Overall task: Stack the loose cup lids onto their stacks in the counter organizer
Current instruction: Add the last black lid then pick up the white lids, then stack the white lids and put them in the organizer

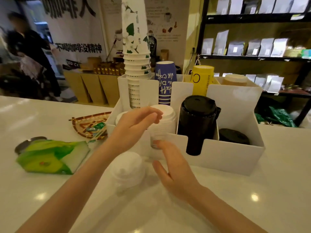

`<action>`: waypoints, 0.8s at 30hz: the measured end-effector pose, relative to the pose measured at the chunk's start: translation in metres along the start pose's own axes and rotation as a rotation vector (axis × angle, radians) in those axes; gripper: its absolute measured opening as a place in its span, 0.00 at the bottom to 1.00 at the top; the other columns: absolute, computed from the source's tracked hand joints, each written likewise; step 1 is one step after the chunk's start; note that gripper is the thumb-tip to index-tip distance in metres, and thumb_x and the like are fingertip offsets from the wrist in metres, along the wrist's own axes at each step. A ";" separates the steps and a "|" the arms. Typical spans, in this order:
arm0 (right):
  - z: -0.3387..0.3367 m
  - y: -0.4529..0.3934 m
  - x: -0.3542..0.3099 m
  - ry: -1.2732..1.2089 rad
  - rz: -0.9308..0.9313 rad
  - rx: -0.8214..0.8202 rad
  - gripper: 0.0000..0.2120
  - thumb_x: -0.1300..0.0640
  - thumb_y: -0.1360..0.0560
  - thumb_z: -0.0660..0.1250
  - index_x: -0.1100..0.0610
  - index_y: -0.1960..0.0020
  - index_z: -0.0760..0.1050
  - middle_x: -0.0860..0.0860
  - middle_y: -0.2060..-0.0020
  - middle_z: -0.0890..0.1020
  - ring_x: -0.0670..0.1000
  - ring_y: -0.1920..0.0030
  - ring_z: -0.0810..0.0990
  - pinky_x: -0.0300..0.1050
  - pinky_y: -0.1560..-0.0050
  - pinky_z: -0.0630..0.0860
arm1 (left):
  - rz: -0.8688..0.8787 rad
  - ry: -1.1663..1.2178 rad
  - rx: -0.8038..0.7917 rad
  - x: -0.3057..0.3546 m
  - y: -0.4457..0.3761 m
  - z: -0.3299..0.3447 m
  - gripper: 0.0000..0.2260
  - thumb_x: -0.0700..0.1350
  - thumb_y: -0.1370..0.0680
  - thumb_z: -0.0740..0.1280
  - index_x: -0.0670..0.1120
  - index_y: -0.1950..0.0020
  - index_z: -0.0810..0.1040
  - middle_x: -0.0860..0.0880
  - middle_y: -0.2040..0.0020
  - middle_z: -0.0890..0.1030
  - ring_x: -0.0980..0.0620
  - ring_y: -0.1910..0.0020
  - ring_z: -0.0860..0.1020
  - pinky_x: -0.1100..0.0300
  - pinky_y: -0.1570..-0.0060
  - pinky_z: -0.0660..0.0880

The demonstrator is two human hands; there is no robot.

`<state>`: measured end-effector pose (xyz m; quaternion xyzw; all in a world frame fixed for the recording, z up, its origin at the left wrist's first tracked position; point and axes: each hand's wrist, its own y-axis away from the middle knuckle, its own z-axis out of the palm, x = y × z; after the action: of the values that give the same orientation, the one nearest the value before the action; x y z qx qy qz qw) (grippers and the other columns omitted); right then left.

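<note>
A white counter organizer [223, 158] holds a tall stack of white lids [165, 125], a tall stack of black lids [197, 121] and a low stack of black lids [233, 136]. My left hand [134, 126] hovers at the white stack, fingertips curled over its top rim, holding nothing that I can see. My right hand [175, 170] floats open in front of the organizer, below the white stack. A small pile of loose white lids [127, 169] lies on the counter between my forearms. Another white lid stack [120, 117] shows behind my left hand.
Cup stacks stand in the organizer's back slots: white-green [136, 52], blue [165, 83], yellow [202, 79]. A green packet [50, 158] and a woven tray [90, 125] lie to the left. A person stands at far left; shelves of bags fill the right.
</note>
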<state>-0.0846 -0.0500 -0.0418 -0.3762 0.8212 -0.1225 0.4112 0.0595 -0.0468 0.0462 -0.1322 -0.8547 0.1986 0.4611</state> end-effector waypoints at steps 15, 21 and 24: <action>0.035 0.016 0.001 -0.030 0.179 -0.420 0.26 0.43 0.24 0.53 0.43 0.29 0.48 0.45 0.25 0.51 0.44 0.27 0.49 0.41 0.28 0.48 | -0.401 -0.308 -0.161 -0.076 0.113 -0.013 0.47 0.62 0.41 0.73 0.55 0.29 0.52 0.56 0.26 0.56 0.57 0.28 0.55 0.55 0.29 0.57; 0.040 0.014 0.000 -0.216 0.257 -0.365 0.24 0.44 0.25 0.56 0.42 0.30 0.55 0.44 0.27 0.58 0.42 0.28 0.55 0.49 0.26 0.54 | -0.384 -0.360 -0.143 -0.088 0.117 -0.007 0.43 0.58 0.37 0.72 0.54 0.29 0.53 0.53 0.27 0.59 0.56 0.30 0.59 0.59 0.31 0.59; 0.039 0.008 -0.006 -0.343 0.321 -0.315 0.21 0.48 0.25 0.59 0.43 0.33 0.62 0.44 0.32 0.68 0.42 0.34 0.65 0.48 0.31 0.63 | -0.367 -0.350 -0.091 -0.088 0.115 -0.010 0.41 0.56 0.38 0.74 0.54 0.30 0.58 0.54 0.29 0.64 0.57 0.34 0.64 0.61 0.35 0.62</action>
<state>-0.0563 -0.0356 -0.0668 -0.3161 0.7975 0.1389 0.4947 0.1204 0.0211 -0.0664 0.0408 -0.9392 0.0926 0.3280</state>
